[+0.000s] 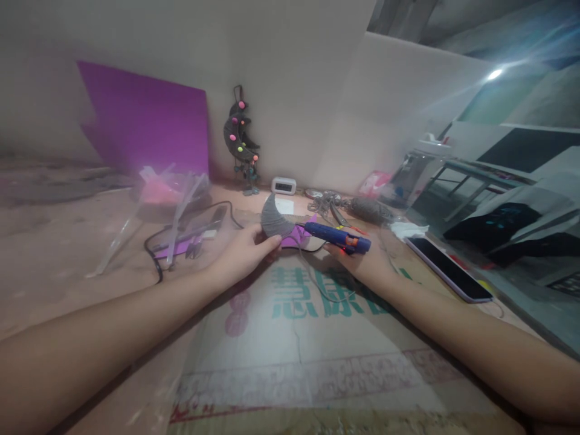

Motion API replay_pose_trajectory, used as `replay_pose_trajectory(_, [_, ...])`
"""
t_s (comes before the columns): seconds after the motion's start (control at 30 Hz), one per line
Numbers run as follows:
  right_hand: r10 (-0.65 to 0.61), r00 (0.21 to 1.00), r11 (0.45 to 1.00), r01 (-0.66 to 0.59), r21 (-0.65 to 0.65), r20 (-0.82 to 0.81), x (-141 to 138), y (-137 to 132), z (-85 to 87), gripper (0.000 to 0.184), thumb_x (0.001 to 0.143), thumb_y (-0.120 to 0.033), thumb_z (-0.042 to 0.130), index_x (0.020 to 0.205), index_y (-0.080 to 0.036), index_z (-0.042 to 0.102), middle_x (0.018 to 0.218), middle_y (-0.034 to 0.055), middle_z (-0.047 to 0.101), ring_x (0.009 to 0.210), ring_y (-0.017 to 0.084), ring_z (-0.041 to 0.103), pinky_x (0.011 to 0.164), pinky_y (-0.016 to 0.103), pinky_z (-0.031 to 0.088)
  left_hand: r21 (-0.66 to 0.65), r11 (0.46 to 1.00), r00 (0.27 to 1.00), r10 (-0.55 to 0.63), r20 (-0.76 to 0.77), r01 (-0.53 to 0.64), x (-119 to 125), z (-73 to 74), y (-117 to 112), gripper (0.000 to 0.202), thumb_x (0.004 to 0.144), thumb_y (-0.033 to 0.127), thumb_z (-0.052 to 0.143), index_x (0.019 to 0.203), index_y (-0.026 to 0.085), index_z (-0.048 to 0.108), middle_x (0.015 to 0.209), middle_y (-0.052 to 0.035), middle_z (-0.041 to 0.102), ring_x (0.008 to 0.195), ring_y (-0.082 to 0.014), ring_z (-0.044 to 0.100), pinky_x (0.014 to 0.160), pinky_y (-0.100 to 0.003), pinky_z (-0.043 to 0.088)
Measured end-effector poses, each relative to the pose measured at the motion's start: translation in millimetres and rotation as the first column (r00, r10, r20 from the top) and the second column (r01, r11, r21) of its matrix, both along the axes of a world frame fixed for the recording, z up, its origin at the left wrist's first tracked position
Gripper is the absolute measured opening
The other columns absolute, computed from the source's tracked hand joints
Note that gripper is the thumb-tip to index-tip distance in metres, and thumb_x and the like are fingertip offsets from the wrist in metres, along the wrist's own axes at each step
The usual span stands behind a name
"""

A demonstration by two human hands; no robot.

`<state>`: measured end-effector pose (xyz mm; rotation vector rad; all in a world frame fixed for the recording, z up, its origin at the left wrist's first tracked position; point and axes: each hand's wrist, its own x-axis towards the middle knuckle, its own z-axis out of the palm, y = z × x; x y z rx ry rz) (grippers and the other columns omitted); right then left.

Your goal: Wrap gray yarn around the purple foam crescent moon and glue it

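Observation:
My left hand (pixel 242 252) is closed on a grey crescent-shaped piece (pixel 273 219), held upright by its lower edge over a flattened cardboard sheet (pixel 312 338). My right hand (pixel 362 261) grips a blue glue gun (pixel 338 236), its nozzle pointing left toward the crescent's lower tip. A small purple piece (pixel 294 237) lies just behind the crescent, between the two hands. The glue gun's black cord (pixel 156 254) loops off to the left.
A purple sheet (pixel 149 118) leans on the wall. A finished dark crescent ornament (pixel 241 142) with coloured beads hangs beside it. Glue sticks in a plastic bag (pixel 170 193), a small white clock (pixel 283 185), twine (pixel 369 209), scissors and a phone (pixel 446 267) lie around.

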<state>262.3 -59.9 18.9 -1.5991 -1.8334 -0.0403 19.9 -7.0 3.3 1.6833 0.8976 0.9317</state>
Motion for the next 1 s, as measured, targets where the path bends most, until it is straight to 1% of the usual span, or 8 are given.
replay_pose_trajectory(0.2, [0.041,0.969,0.999,-0.046,-0.014,-0.244,1.6,2.9,3.9,0.031,0.081,-0.050,0.060,0.071,-0.021,0.063,0.072,0.0060,0.068,0.070,0.022,0.064,0.065,0.032,0.048,-0.043,0.999,0.996,-0.001,0.088,0.005,0.8,-7.7,5.9,0.025,0.082,0.039,0.061,0.080,0.015,0.056,0.071,-0.0016,0.062,0.061,-0.0126,0.058,0.059,-0.025,0.047])
replay_pose_trajectory(0.33, [-0.020,0.928,0.999,0.007,-0.034,-0.372,8.1,12.0,10.8,0.037,0.086,-0.052,0.053,0.075,-0.019,0.065,0.076,0.0066,0.070,0.070,0.020,0.064,0.067,0.030,0.049,-0.078,0.997,0.992,0.011,0.122,-0.002,1.4,-8.4,6.7,0.024,0.082,0.037,0.062,0.080,0.014,0.056,0.070,-0.0010,0.060,0.060,-0.0118,0.057,0.057,-0.025,0.046])
replay_pose_trajectory(0.43, [-0.038,0.882,0.999,0.024,-0.036,-0.469,18.1,25.2,11.7,0.037,0.083,-0.053,0.058,0.084,-0.017,0.067,0.084,0.0082,0.072,0.077,0.021,0.066,0.071,0.032,0.051,-0.082,0.996,0.994,-0.016,0.105,0.024,1.7,-7.3,4.7,0.023,0.082,0.037,0.062,0.081,0.014,0.056,0.071,-0.0010,0.060,0.061,-0.0120,0.056,0.057,-0.025,0.045])
replay_pose_trajectory(0.53, [0.044,0.847,0.996,-0.076,-0.037,-0.531,27.3,44.1,9.5,0.037,0.074,-0.046,0.071,0.095,-0.016,0.068,0.095,0.0089,0.073,0.089,0.024,0.067,0.082,0.037,0.052,-0.086,0.992,0.992,-0.084,0.092,0.092,2.0,-6.6,2.6,0.022,0.083,0.036,0.061,0.086,0.015,0.056,0.070,0.0000,0.059,0.060,-0.0119,0.055,0.057,-0.025,0.043])
replay_pose_trajectory(0.63, [0.124,0.843,0.974,-0.205,-0.100,-0.524,28.1,66.8,11.0,0.036,0.071,-0.038,0.074,0.098,-0.015,0.069,0.101,0.0097,0.073,0.094,0.024,0.067,0.088,0.040,0.051,-0.100,0.986,0.989,-0.122,0.086,0.130,2.6,-6.4,1.9,0.021,0.083,0.035,0.060,0.088,0.015,0.055,0.067,0.0009,0.058,0.058,-0.0111,0.053,0.055,-0.024,0.041])
replay_pose_trajectory(0.7, [0.133,0.881,0.959,-0.229,-0.165,-0.453,23.1,83.1,14.8,0.032,0.073,-0.035,0.074,0.097,-0.014,0.070,0.100,0.0105,0.073,0.093,0.024,0.067,0.088,0.040,0.051,-0.106,0.986,0.989,-0.119,0.084,0.127,2.9,-6.2,2.0,0.021,0.083,0.034,0.060,0.087,0.015,0.054,0.067,0.0009,0.058,0.058,-0.0109,0.052,0.055,-0.024,0.041])
replay_pose_trajectory(0.83, [0.073,0.959,0.967,-0.135,-0.217,-0.274,8.2,115.8,18.8,0.033,0.076,-0.031,0.071,0.105,-0.016,0.068,0.102,0.0086,0.073,0.095,0.022,0.067,0.088,0.036,0.051,-0.106,0.987,0.989,-0.114,0.090,0.123,3.4,-5.7,2.2,0.021,0.083,0.034,0.061,0.086,0.015,0.054,0.066,0.0012,0.057,0.058,-0.0108,0.052,0.055,-0.024,0.041])
replay_pose_trajectory(1.0, [0.004,0.976,0.965,-0.062,-0.256,-0.220,1.2,145.1,7.6,0.026,0.076,-0.030,0.071,0.095,-0.012,0.070,0.093,0.0119,0.073,0.089,0.026,0.067,0.085,0.040,0.051,-0.105,0.984,0.985,-0.128,0.118,0.141,3.3,-4.7,2.4,0.019,0.083,0.033,0.061,0.084,0.015,0.053,0.066,0.0017,0.056,0.057,-0.0103,0.052,0.054,-0.024,0.040])
